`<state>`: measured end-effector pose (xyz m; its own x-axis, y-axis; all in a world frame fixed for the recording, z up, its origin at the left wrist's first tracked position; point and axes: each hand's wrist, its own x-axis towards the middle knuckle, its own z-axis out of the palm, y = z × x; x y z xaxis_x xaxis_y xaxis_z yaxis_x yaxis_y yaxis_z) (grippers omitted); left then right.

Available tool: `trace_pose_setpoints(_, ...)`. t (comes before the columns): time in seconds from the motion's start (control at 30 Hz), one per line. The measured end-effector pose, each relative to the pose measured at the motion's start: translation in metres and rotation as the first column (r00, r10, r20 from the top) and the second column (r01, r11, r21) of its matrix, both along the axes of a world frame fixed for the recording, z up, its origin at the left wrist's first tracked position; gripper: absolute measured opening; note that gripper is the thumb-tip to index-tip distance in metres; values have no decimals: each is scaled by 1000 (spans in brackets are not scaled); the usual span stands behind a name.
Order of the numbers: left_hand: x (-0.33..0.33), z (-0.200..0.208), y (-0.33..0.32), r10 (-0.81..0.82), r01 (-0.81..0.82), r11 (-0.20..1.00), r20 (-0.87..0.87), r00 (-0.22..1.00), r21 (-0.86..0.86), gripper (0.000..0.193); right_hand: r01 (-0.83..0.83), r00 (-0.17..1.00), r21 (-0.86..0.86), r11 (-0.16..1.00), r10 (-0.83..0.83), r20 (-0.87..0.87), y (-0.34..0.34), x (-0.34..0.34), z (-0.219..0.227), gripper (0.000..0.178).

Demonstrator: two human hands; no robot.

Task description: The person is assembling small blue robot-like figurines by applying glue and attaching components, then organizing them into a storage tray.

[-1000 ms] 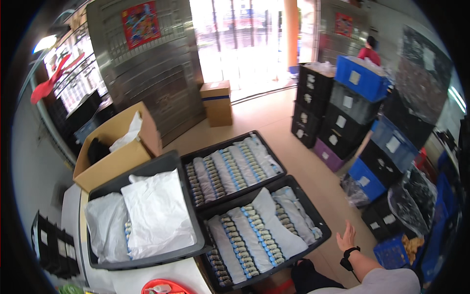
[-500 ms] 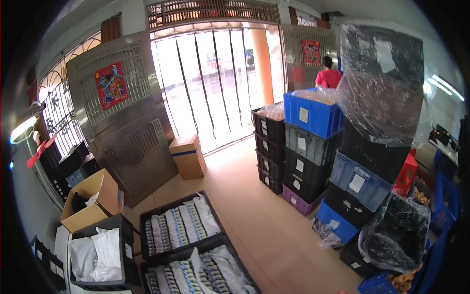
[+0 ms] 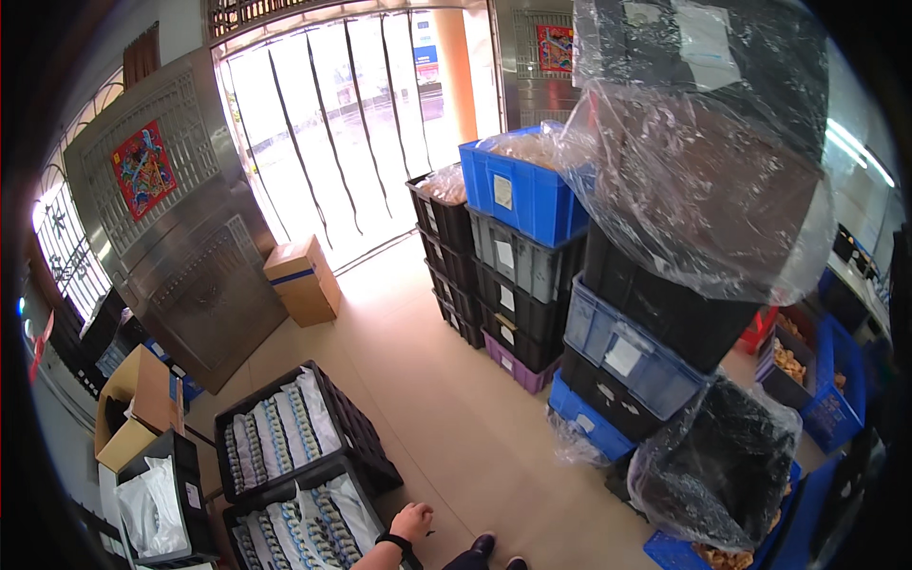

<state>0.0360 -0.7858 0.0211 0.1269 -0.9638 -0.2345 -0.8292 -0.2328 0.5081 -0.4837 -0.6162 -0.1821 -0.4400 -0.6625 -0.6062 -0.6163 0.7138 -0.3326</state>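
Observation:
My left hand (image 3: 411,522) comes in at the lower edge, with a black band (image 3: 394,542) round its wrist. Its fingers are loosely bent and a little apart, and I make out nothing held in them. Just left of it stands a black crate (image 3: 369,496) with rows of small dark and bluish pieces between white sheets; the hand appears apart from it. Behind that crate is a similar black crate (image 3: 353,432) with the same kind of rows. My right hand is out of view.
Stacked crates, among them a blue crate (image 3: 518,195), stand along the right; clear plastic wrap (image 3: 703,180) covers the nearest stack. A cardboard box (image 3: 306,290) sits near the bright doorway. At left are an open carton (image 3: 142,399) and a black crate with white sheets (image 3: 152,508).
The view has shifted forward and right, so the wrapped stack looks larger. My left hand and my shoes have come into view; the person in red has left it.

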Motion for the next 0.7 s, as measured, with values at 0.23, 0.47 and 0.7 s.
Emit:
trace_pose_setpoints(0.23,106,-58,-13,479,-477,878,-85,874,43,22,-220,957,-339,915,270,108,-209,113,74,25)
trace_pose_setpoints(0.47,218,-125,-92,478,-479,875,-26,878,-73,18,-172,929,-543,822,318,189,-465,234,91,22)
trace_pose_setpoints(0.7,267,-134,-172,308,-303,951,105,946,-64,20,-406,809,-551,729,567,156,-613,362,150,29)
